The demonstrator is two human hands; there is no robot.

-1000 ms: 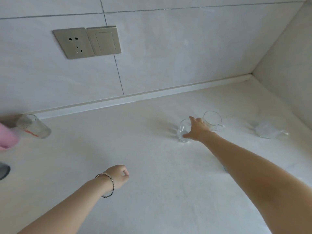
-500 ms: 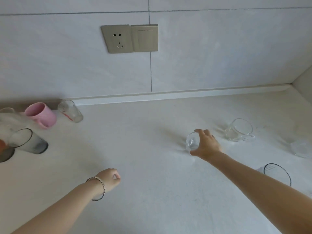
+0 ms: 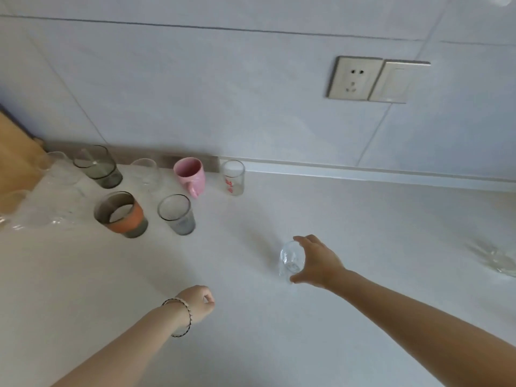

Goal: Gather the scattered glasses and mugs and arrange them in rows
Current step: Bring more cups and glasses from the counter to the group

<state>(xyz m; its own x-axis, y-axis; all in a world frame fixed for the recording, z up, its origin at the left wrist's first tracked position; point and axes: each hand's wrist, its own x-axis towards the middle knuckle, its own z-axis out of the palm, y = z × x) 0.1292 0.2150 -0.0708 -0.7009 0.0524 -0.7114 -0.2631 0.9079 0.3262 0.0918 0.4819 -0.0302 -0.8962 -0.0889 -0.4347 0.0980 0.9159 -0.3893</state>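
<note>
Right hand grips a small clear drinking glass out on the white countertop!
Left hand is curled in a fist, holding nothing; by the wall stand a pink ceramic mug, a clear tumbler with red print and an orange-banded smoky glass.

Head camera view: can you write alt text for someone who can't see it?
A person's right hand grips a small clear drinking glass at a white countertop, while the left hand is curled nearby. By the tiled wall stand gathered cups, among them a pink ceramic mug.
</note>
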